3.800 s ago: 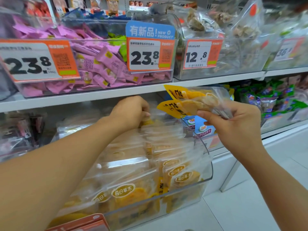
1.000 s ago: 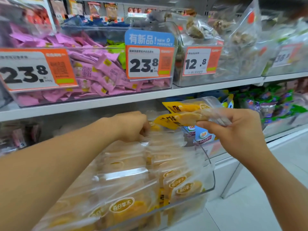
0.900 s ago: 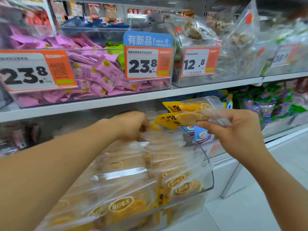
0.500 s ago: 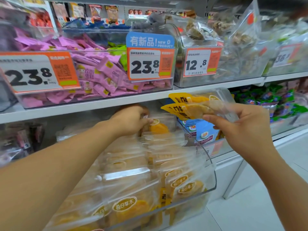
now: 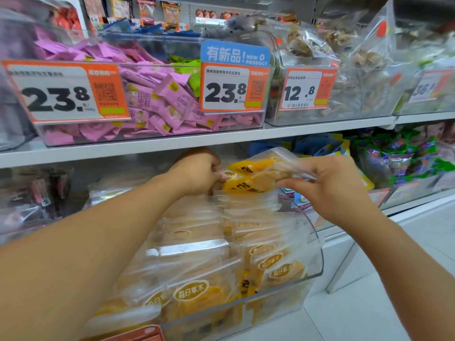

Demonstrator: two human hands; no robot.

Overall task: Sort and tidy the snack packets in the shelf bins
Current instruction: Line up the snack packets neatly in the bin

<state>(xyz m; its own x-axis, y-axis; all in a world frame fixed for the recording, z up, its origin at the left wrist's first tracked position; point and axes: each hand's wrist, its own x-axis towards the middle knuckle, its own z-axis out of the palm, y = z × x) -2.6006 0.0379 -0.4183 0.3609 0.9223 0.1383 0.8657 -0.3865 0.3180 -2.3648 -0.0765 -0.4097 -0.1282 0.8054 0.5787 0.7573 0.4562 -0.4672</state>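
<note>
A clear plastic bin [image 5: 316, 254] is pulled out from the lower shelf and is packed with rows of clear-and-yellow snack packets [image 5: 194, 289]. My left hand [image 5: 197, 172] reaches to the back of the bin under the shelf board, fingers curled round a packet [image 5: 230, 175] there. My right hand [image 5: 330, 185] holds a small bunch of the same yellow packets [image 5: 261, 172] pinched by their clear ends, just above the bin's back right part and close to my left hand.
The white shelf board [image 5: 172, 143] runs just above my left hand. On it stand a bin of pink packets [image 5: 157, 99] and a bin of brown snacks [image 5: 344, 77], with price tags. Green and purple packets [image 5: 403, 158] and blue packs fill bins to the right.
My right hand has brought its bunch of packets down and left, close to my left hand. My left hand stays at the back of the bin, gripping a packet.
</note>
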